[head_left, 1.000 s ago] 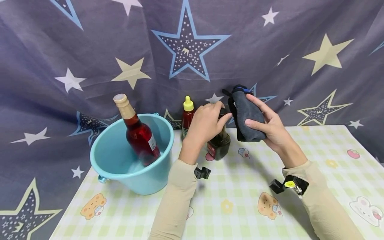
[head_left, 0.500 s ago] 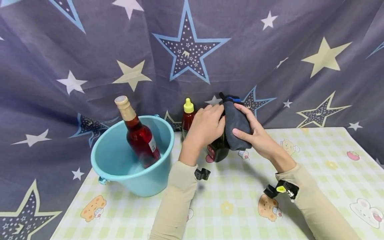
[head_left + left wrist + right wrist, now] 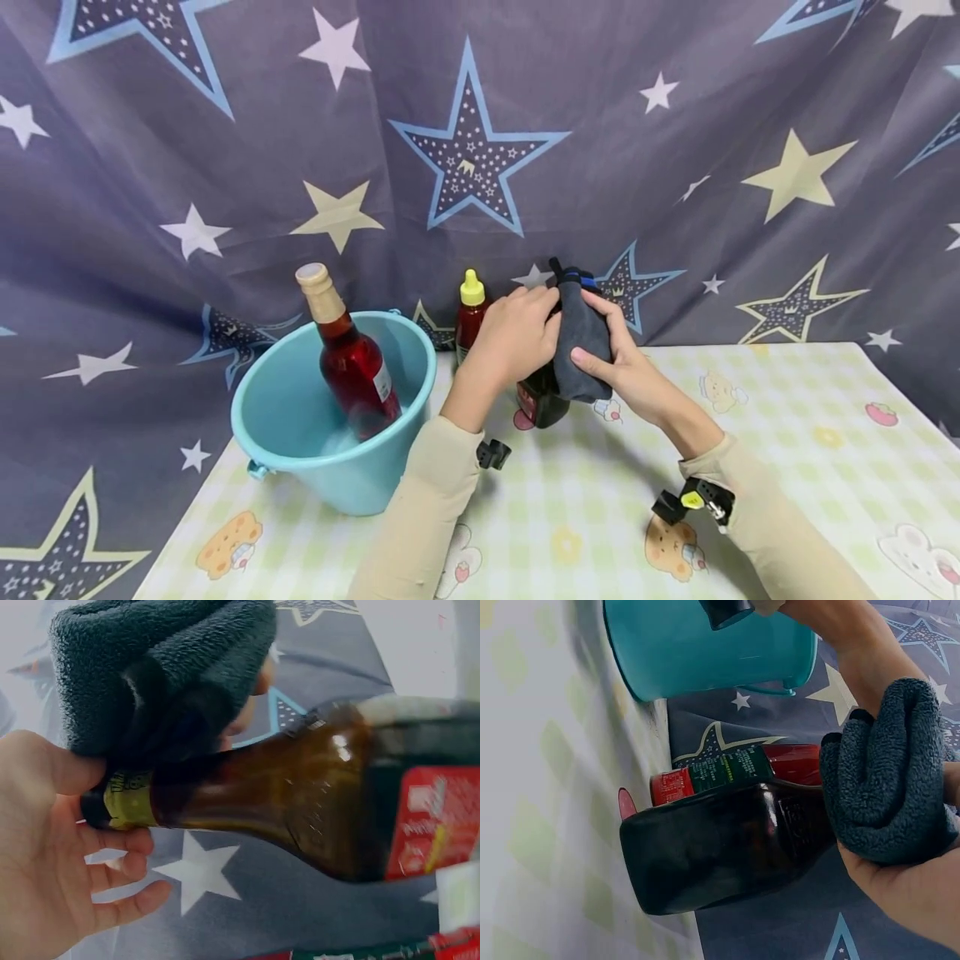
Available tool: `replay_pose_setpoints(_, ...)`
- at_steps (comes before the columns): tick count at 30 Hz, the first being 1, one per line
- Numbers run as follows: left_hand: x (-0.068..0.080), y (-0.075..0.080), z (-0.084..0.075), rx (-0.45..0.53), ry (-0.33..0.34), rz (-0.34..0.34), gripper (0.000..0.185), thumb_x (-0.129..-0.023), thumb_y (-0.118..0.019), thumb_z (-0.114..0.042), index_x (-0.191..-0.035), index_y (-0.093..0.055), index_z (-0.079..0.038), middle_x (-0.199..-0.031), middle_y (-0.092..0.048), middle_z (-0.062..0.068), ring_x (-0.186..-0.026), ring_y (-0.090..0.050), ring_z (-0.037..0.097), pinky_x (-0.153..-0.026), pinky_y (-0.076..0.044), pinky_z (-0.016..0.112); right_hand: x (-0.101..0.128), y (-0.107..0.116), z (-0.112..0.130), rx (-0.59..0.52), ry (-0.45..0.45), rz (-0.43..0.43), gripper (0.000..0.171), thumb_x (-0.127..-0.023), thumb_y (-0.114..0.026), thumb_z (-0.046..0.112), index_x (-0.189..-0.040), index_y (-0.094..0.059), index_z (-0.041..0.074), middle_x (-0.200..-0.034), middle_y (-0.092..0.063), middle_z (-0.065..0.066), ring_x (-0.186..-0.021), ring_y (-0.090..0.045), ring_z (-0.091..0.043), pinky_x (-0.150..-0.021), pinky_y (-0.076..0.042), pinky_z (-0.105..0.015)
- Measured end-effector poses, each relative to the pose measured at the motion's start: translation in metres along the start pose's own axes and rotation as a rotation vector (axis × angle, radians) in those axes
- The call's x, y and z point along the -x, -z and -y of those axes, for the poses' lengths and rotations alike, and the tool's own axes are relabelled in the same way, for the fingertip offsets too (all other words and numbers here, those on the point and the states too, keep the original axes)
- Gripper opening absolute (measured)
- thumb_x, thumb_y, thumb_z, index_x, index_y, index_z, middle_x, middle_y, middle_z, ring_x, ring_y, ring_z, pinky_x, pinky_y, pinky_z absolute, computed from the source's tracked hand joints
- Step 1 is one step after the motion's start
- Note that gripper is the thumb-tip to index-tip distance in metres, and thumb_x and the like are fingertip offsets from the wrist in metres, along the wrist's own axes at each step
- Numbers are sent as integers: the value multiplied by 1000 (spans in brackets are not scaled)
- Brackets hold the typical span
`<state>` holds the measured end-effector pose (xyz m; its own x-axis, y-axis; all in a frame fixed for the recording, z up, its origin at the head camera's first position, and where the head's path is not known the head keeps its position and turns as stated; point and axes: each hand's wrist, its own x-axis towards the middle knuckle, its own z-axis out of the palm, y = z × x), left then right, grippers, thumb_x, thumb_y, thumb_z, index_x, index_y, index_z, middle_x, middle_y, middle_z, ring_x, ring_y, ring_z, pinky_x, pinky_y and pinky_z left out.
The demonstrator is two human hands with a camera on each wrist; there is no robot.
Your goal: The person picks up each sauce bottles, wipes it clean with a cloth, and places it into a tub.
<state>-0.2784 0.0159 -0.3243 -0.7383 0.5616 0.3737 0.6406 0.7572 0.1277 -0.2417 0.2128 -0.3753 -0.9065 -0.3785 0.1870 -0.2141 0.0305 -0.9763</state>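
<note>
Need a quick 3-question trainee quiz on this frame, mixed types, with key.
1. True or false: the red bottle stands inside the blue bucket.
2. The right hand holds: A) a sponge B) a dark grey cloth C) a cap.
3. Fill in: the left hand steadies the dark bottle by its ____.

Key: 1 true. 2 B. 3 neck; the left wrist view shows the neck lying in that hand's grip, the cloth against it.
</note>
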Motion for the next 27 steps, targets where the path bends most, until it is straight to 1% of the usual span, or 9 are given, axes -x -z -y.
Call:
replay_pose_setpoints(3, 5, -7, 3, -27, -30, -41, 36, -108, -47, -28, -135, -62, -9, -122, -68, 6, -107, -64, 25, -96, -55, 38, 2, -2, -3, -1, -9, 0, 75, -105, -56, 15, -160, -11, 41, -167, -8, -6, -137, -43, -28, -94, -55, -28)
replay_pose_setpoints(7, 13, -18, 6, -53, -79, -96, 32, -109, -46, -28, -130, -62, -9, -117, -67, 5, -104, -61, 24, -97, -52, 35, 5, -5, -8, 5, -16, -1, 75, -105, -57, 14, -161, -12, 38, -167, -7, -4, -142, -37, -30, -96, -54, -25)
replay_pose_setpoints(9, 15, -22, 8, -70, -105, -130, 30, -110, -44, -29, -126, -62, -10, -114, -66, 4, -100, -59, 23, -92, -52, 34, 5, -6, -9, 17, -15, -8, 75, -105, -57, 14, -161, -13, 36, -167, -8, -5, -143, -35, -30, -96, -53, -24)
replay_pose_setpoints(11, 15, -24, 9, -92, -124, -164, 30, -110, -43, -30, -124, -62, -10, -110, -65, 4, -97, -58, 23, -86, -53, 33, 5, -5, -10, 31, -3, -16, 74, -105, -56, 13, -161, -13, 34, -167, -9, -7, -141, -36, -27, -96, -52, -22)
replay_pose_setpoints(14, 13, -24, 9, -123, -135, -201, 32, -111, -41, -31, -125, -62, -10, -111, -65, 4, -97, -57, 23, -83, -53, 33, 3, -4, -9, 42, 7, -27, 73, -105, -56, 12, -162, -14, 31, -166, -12, -9, -136, -42, -20, -95, -52, -21)
replay_pose_setpoints(16, 11, -23, 9, -138, -136, -213, 34, -111, -41, -32, -127, -62, -10, -113, -66, 4, -98, -58, 23, -84, -53, 33, 2, -2, -8, 47, 16, -28, 73, -104, -56, 10, -162, -14, 29, -165, -14, -10, -133, -45, -14, -94, -53, -21)
replay_pose_setpoints(19, 9, -21, 9, -149, -135, -216, 36, -111, -41, -33, -129, -61, -10, -116, -67, 5, -100, -58, 24, -85, -53, 34, 0, -1, -8, 48, 19, -27, 73, -104, -55, 9, -161, -15, 27, -164, -16, -11, -128, -49, -10, -91, -54, -21)
replay_pose_setpoints(25, 8, -22, 8, -155, -130, -213, 36, -111, -40, -33, -131, -61, -10, -116, -67, 5, -100, -58, 24, -86, -53, 34, -2, -1, -8, 66, 18, -39, 71, -103, -56, 8, -160, -17, 22, -164, -16, -11, -128, -46, -10, -90, -53, -19)
replay_pose_setpoints(27, 7, -22, 8, -155, -128, -215, 38, -111, -39, -34, -132, -60, -10, -116, -67, 5, -100, -59, 25, -87, -54, 34, -2, -1, -8, 79, 13, -41, 70, -104, -56, 8, -160, -17, 21, -163, -18, -12, -126, -46, -10, -89, -53, -19)
